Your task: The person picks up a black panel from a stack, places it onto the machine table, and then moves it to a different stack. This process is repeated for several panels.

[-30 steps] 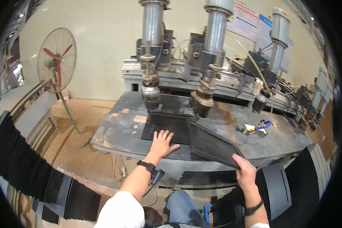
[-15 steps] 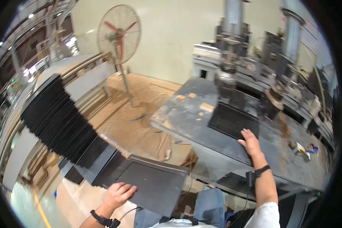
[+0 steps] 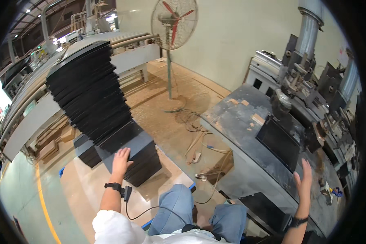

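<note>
My left hand (image 3: 120,164), fingers stretched out and holding nothing, is over the near-left side of a low stack of black panels (image 3: 144,166). Whether it touches the top panel I cannot tell. Behind this stack rises a tall, leaning stack of black panels (image 3: 91,93) with uneven edges. On the right, my right hand (image 3: 303,179) is raised, palm turned inward and fingers apart, with nothing in it. Just beyond its fingertips a flat black panel with a raised rim (image 3: 277,143) lies on the grey machine table (image 3: 227,118).
Machine heads with thick ducts (image 3: 309,32) stand along the table's far right side. Wood scraps (image 3: 257,118) lie on the table. A standing fan (image 3: 174,20), loose cables (image 3: 191,122) and a roller conveyor (image 3: 138,38) are farther back. Another dark panel (image 3: 264,209) sits under the table edge.
The view has swung left. The black panel under my left hand has left my lap area, and that hand is now at the low stack. My right hand has lifted away from the table's panel.
</note>
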Demonstrator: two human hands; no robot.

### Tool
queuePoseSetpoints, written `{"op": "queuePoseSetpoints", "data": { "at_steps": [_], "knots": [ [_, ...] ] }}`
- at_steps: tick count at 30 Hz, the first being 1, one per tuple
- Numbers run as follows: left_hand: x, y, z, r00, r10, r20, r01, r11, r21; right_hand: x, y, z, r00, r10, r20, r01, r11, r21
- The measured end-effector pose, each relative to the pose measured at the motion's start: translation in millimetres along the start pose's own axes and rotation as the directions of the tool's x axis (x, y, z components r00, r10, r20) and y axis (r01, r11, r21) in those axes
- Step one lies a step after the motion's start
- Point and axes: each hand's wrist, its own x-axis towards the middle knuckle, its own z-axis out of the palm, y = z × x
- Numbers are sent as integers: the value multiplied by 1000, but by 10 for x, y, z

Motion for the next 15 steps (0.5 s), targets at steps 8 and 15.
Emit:
{"op": "queuePoseSetpoints", "data": {
  "at_steps": [8, 15],
  "knots": [
    [189, 432, -124, 991, -119, -61, 122, 991, 47, -3360, 529, -1637, 623, 722, -302, -727, 391, -565],
    [956, 3569, -630, 642, 599, -480, -766, 474, -433, -3718, -125, -1192, 594, 715, -368, -767, 365, -528]
  ]
}}
